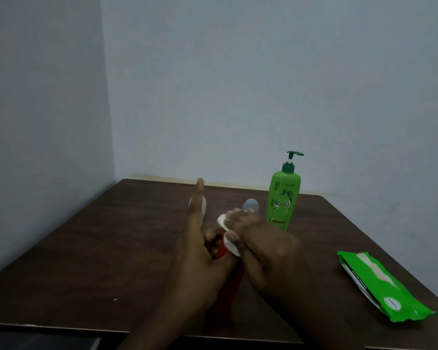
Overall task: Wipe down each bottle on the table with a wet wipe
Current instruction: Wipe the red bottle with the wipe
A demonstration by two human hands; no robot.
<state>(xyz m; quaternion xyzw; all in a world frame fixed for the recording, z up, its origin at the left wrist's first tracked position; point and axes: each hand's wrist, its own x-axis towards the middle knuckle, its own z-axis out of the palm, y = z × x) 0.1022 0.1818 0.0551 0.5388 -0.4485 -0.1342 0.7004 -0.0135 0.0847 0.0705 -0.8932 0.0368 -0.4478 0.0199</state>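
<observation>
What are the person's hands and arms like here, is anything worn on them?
Both are bare: the left hand and the right hand show no gloves, and no sleeves reach the forearms in view. No watch or bracelet shows. A small pale glint on a right finger may be a ring, but it is too small to tell.

head view, looking down, table (137,223) close
</observation>
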